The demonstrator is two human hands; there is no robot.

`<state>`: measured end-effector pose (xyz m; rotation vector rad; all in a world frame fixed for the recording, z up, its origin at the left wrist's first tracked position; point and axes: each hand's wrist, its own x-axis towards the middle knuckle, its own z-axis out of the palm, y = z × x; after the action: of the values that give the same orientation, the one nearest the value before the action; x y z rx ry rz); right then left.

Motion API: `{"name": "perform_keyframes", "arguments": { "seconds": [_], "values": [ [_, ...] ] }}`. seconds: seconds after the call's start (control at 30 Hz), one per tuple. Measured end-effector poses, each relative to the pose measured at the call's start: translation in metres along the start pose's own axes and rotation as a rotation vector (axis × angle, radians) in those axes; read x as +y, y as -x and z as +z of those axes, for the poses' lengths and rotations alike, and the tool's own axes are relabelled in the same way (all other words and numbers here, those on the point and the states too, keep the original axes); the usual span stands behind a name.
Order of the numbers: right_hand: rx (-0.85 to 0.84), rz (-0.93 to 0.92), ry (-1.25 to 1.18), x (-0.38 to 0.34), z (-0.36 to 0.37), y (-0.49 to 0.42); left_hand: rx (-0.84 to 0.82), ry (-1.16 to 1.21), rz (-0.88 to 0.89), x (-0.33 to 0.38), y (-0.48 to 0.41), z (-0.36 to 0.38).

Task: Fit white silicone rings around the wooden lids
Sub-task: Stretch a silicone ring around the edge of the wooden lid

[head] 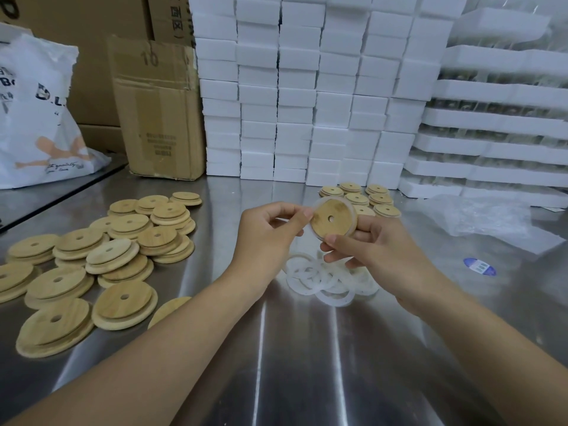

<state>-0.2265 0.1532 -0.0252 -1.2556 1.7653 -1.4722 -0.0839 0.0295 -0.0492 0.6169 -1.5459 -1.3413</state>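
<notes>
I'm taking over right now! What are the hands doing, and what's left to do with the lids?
Left hand pinches the white ring at the rim of the wooden lid.
Right hand grips that lid above the steel table.
The ring looks only partly seated; finish it.
Loose rings lie below the hands, bare lids are heaped at left, tidy lid stacks, probably done, sit behind.
Many bare lids remain.

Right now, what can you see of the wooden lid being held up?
The held lid is a round, pale wooden disc with a small centre hole, tilted to face the camera above the loose rings. A white ring sits around its upper rim; full seating cannot be told. The left hand pinches its left edge; the right hand holds its lower edge.
</notes>
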Motion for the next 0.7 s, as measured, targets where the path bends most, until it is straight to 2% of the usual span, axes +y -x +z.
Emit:
{"name": "perform_keyframes", "arguments": {
  "seconds": [0.2, 0.4, 0.7],
  "values": [
    [-0.042, -0.004, -0.023, -0.001, -0.002, 0.0, 0.006, -0.019, -0.019, 0.001, 0.0, 0.003],
    [-0.088, -0.004, 0.009, -0.003, -0.009, 0.0, -0.075, 0.027, -0.078, 0.002, 0.001, -0.001],
    [-0.103, -0.089, 0.183, 0.0, -0.013, 0.0, -0.112, 0.019, 0.022, 0.008, -0.002, -0.006]
  ]
}}
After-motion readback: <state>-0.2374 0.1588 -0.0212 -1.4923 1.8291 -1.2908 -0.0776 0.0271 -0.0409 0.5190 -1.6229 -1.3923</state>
